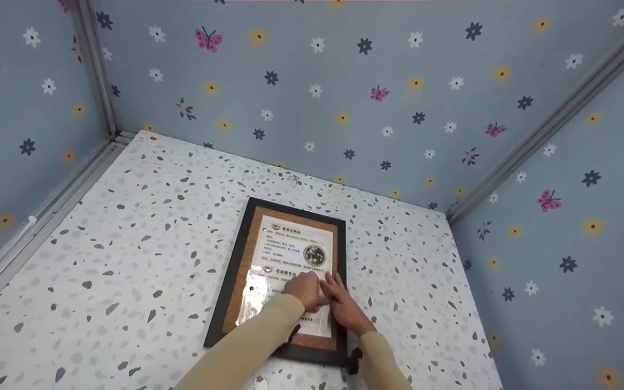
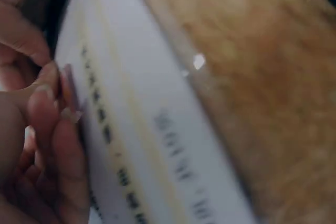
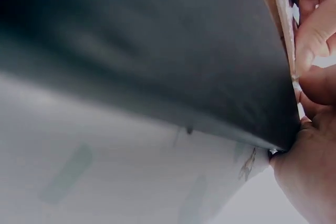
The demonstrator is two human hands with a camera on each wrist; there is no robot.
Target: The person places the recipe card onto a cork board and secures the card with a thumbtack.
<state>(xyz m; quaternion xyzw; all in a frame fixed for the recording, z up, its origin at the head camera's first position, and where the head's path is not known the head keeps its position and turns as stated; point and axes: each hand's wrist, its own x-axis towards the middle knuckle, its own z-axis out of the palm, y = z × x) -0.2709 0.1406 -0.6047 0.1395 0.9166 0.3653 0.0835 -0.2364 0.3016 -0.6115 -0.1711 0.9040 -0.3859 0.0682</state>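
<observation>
A laminated recipe sheet lies on a cork board with a black frame, which rests tilted on the speckled table. My left hand, fingers curled, pinches at the right edge of the sheet. Against the right side of the frame, my right hand reaches with fairly straight fingers, its tips beside the left hand. In the left wrist view, the left fingertips are right at the sheet's printed edge. Whether a small pin sits between them I cannot tell. In the right wrist view, the right hand touches the frame's edge.
A dark pin shows at the left side of the sheet. The white speckled table spreads around the board. Blue panels with flowers and butterflies enclose it at the back and sides, joined by grey metal posts.
</observation>
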